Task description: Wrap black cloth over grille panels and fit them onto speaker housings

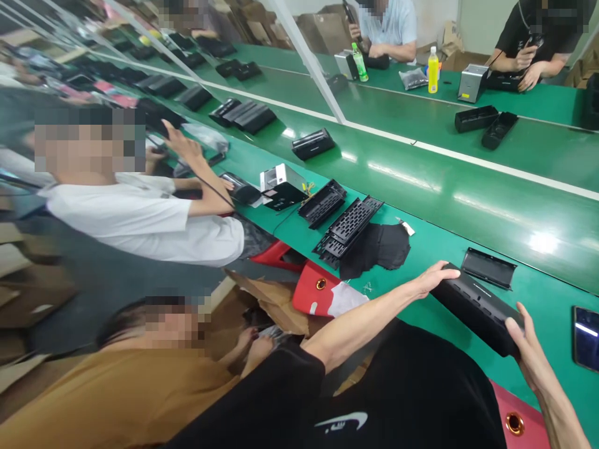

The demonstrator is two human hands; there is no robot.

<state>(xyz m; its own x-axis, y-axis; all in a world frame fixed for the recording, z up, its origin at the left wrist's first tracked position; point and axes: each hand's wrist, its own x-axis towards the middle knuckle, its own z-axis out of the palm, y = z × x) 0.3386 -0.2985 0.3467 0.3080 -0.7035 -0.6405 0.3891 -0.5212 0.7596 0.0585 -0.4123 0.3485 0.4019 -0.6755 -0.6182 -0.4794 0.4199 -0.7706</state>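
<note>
A long black box-shaped housing [475, 305], which looks like a speaker body, is held between my two hands over the green bench. It has small lettering and a row of slots along its upper face. My left hand [436, 279] grips its far left end, thumb on top. My right hand [526, 342] clasps the near right end, and some of its fingers are hidden. Just behind the housing lies a shallow black panel [489, 268]. Left of my left hand, perforated black grilles [350, 224] rest beside a dark cloth [386, 246].
A phone [586, 337] lies at the right edge. Beyond the bench runs a shiny green conveyor [407, 162] carrying black housings [313, 143]. A co-worker in white [140, 212] sits to the left, and another in mustard [140, 386] bends over a cardboard box [276, 299].
</note>
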